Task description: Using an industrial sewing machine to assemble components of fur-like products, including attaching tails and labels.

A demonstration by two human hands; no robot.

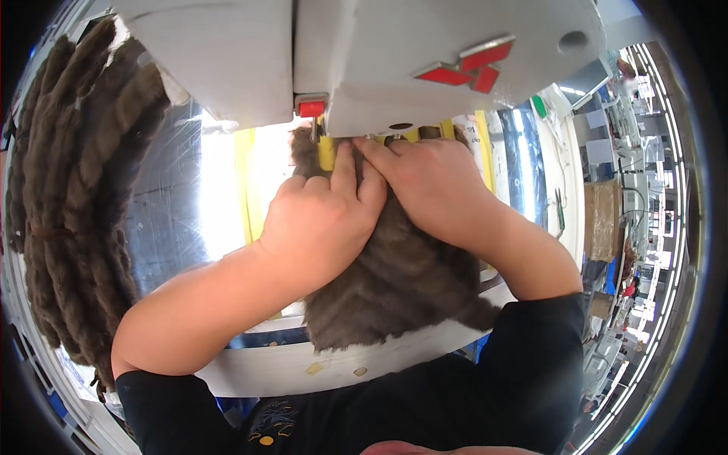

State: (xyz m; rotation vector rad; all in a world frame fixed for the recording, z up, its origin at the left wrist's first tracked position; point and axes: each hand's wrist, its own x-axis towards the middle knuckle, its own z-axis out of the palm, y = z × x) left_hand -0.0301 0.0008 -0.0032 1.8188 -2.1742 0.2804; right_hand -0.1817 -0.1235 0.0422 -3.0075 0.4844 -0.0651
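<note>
A brown fur piece [394, 273] lies under the head of a white sewing machine [447, 45] and spreads toward my body. On its far end, just below the machine head, my left hand [322, 216] presses with the index finger stretched forward and the other fingers curled in. Close against it, my right hand [436, 178] bends over the fur from the right, its index finger meeting the left fingertip. Both hands are closed on the fur. The machine head hides the stitching point and part of the right fingers.
A thick bundle of brown fur strips [57, 220] hangs or lies at the far left. A shiny metal plate [163, 189] sits beside it. Yellow strips [246, 182] mark the bright worktop. At right are small scissors-like snips [560, 208] and a cardboard box [603, 220].
</note>
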